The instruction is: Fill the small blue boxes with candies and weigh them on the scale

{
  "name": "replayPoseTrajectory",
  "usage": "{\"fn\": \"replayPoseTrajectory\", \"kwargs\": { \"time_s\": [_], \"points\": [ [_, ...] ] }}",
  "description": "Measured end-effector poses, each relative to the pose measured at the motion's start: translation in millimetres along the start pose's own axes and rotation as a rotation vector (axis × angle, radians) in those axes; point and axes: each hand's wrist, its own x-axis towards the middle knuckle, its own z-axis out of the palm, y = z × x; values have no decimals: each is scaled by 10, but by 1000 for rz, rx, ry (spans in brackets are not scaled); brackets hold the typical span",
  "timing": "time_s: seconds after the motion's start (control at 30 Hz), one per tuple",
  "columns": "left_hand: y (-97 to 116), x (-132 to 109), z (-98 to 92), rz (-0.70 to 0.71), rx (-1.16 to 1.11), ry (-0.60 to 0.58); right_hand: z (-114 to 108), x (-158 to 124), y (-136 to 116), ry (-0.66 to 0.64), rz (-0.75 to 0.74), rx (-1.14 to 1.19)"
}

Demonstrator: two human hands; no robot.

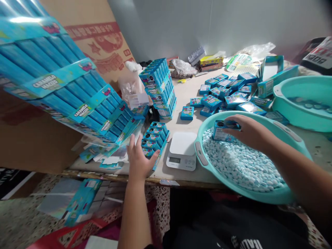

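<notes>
My right hand [246,129] grips a small blue candy box [223,133] over the heap of pale blue and white candies [246,162] in a turquoise basin [259,199]. The fingertips behind the box are partly hidden. My left hand [141,157] has its fingers spread at the near end of a display tray [161,148] holding several upright candy boxes [153,136]. Thumb and fingers lie around that end; whether they touch it I cannot tell. Between tray and basin stands a white kitchen scale [183,145] with nothing on its plate.
A tall leaning stack of filled display trays [85,93] stands at the left before a cardboard carton [103,45]. Another tray stack [158,90] rises behind the scale. Loose candy boxes [228,91] are piled at the back, beside a second turquoise basin [298,117]. The table edge [192,183] runs in front.
</notes>
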Motion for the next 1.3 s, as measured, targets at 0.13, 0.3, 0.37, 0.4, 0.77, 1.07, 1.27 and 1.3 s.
{"fn": "replayPoseTrajectory", "kwargs": {
  "time_s": [0.13,0.3,0.37,0.4,0.77,1.07,1.27,1.3],
  "points": [
    [708,138,32,207,-168,176,-14,-27,-94,177,-173,96],
    [1424,442,279,219,-570,-312,46,-109,-350,202,-474,260],
    [1522,544,318,236,-659,-358,72,-140,-452,194,-544,335],
    [1528,577,318,228,-671,-340,78,-150,-485,201,-558,380],
    [796,341,677,-528,-612,-217,-207,318,228,126,-68,115],
    [773,-71,324,43,-524,532,-238,1068,1109,-248,675,-341],
    [1193,-228,5,341,-415,427,-531,824,1000,-181,518,-413],
    [1371,-180,29,306,-509,410,-636,726,925,-54,385,-444]
  ]
}}
